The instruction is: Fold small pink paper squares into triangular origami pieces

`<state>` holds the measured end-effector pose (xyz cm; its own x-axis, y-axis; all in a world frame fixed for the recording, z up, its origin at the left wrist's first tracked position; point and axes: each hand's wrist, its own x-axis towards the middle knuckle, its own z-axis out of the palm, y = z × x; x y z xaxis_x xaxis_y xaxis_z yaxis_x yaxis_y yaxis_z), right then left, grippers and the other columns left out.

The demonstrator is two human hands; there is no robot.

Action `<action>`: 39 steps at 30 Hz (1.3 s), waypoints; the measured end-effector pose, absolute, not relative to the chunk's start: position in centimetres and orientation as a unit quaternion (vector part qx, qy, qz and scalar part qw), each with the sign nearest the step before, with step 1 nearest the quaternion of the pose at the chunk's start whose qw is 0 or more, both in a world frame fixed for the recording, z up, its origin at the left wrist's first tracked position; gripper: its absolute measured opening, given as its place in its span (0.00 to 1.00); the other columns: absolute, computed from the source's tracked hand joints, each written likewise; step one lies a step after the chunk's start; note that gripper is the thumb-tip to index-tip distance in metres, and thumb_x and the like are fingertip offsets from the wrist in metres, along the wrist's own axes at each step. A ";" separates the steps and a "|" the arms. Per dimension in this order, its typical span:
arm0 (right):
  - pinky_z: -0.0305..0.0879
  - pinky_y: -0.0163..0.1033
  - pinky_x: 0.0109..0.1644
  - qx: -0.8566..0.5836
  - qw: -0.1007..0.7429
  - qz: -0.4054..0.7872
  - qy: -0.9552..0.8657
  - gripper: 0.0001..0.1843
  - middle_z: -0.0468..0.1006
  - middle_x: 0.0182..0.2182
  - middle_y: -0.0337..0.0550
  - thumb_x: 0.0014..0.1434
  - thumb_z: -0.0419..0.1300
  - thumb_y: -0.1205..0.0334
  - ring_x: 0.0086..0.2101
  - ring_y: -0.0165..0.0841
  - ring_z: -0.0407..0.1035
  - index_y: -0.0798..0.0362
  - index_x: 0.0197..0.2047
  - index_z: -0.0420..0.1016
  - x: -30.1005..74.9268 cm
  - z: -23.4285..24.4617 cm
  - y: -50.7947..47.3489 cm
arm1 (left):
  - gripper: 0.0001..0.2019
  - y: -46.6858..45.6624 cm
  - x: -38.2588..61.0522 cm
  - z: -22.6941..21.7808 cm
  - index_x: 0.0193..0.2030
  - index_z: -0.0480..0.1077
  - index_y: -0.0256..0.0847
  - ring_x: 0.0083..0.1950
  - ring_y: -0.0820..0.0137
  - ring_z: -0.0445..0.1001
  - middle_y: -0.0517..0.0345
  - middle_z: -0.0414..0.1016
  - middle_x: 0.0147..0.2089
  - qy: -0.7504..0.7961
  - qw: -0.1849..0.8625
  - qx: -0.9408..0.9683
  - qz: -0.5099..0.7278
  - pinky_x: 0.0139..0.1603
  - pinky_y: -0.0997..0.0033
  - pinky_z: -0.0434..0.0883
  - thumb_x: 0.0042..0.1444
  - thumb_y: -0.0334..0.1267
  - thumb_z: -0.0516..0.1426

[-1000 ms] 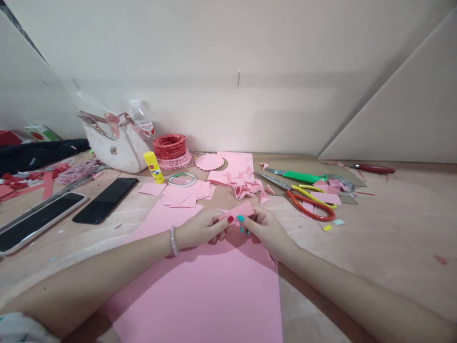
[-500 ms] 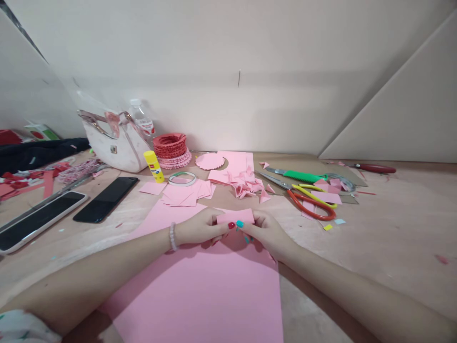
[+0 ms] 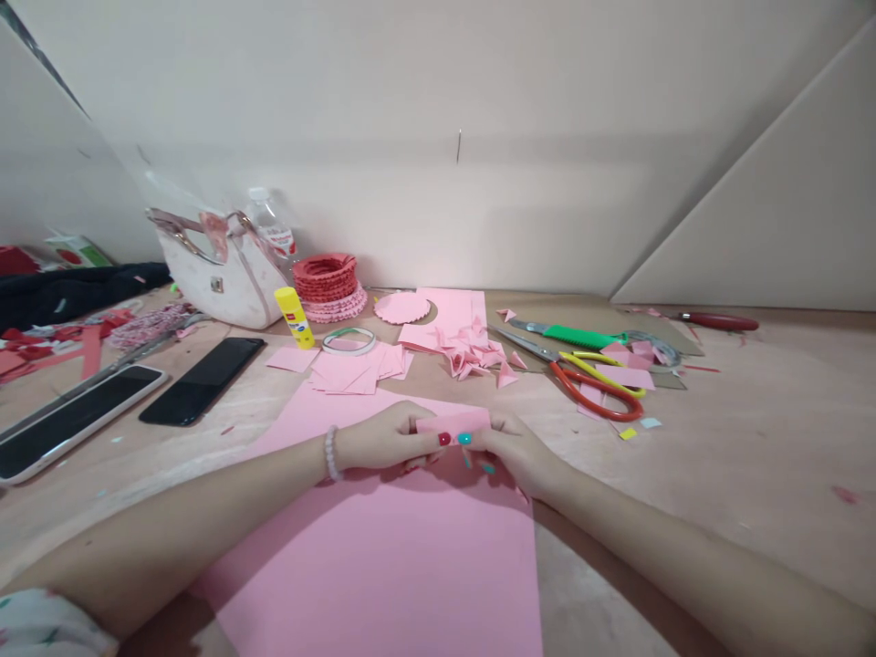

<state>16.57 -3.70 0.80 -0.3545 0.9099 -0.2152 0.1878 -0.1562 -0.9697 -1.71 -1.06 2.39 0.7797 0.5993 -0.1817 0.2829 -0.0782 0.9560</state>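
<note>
My left hand [image 3: 387, 440] and my right hand [image 3: 516, 449] meet above a large pink paper sheet [image 3: 370, 557], and the fingertips of both pinch a small pink paper strip [image 3: 453, 423] between them. The strip's lower part is hidden behind my fingers. Beyond my hands lie a loose stack of pink paper squares [image 3: 356, 372] and a heap of small folded pink paper triangles [image 3: 465, 351]. A beaded bracelet [image 3: 332, 453] circles my left wrist.
Nearby are a yellow glue stick [image 3: 295, 318], a tape roll [image 3: 349, 340], and several pairs of scissors [image 3: 595, 383] on cardboard. Two phones [image 3: 202, 380] lie left, beyond them a white handbag [image 3: 219, 283], and a stack of pink-red paper rings [image 3: 327, 287].
The pink strip has turned from tilted to nearly level between my fingertips. My hands have drawn slightly closer around it, with the right hand's fingers curling lower.
</note>
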 end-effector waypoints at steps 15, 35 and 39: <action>0.49 0.31 0.22 -0.441 0.484 0.453 -0.606 0.08 0.56 0.14 0.33 0.43 0.49 0.69 0.18 0.25 0.52 0.53 0.16 0.58 17.5 0.2 -2.5 | 0.17 -0.3 -2.3 2.0 0.14 0.55 0.37 0.12 0.81 0.53 0.67 0.53 0.10 0.370 0.645 0.641 0.189 0.14 0.80 0.52 0.50 0.40 0.50; 0.61 0.37 0.41 -0.396 0.383 0.196 -0.812 0.11 0.73 0.37 0.44 0.48 0.55 0.72 0.40 0.34 0.65 0.52 0.36 0.69 16.3 0.8 -3.8 | 0.23 -0.2 -1.9 2.0 0.19 0.61 0.35 0.16 0.78 0.58 0.62 0.60 0.15 0.334 0.694 0.621 0.149 0.16 0.78 0.55 0.55 0.50 0.43; 0.60 0.35 0.37 -0.430 0.373 0.210 -0.795 0.09 0.74 0.30 0.40 0.51 0.51 0.72 0.32 0.31 0.66 0.52 0.33 0.69 16.5 0.8 -3.9 | 0.32 0.1 -2.1 1.2 0.21 0.62 0.34 0.14 0.79 0.58 0.60 0.59 0.15 0.299 0.670 0.663 0.147 0.15 0.78 0.49 0.54 0.59 0.33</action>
<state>16.52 -3.85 0.79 -0.3524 0.8398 0.4130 0.5271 0.5427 -0.6539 -2.13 0.08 1.17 0.7774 0.5943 -0.2063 0.1994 0.0783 0.9768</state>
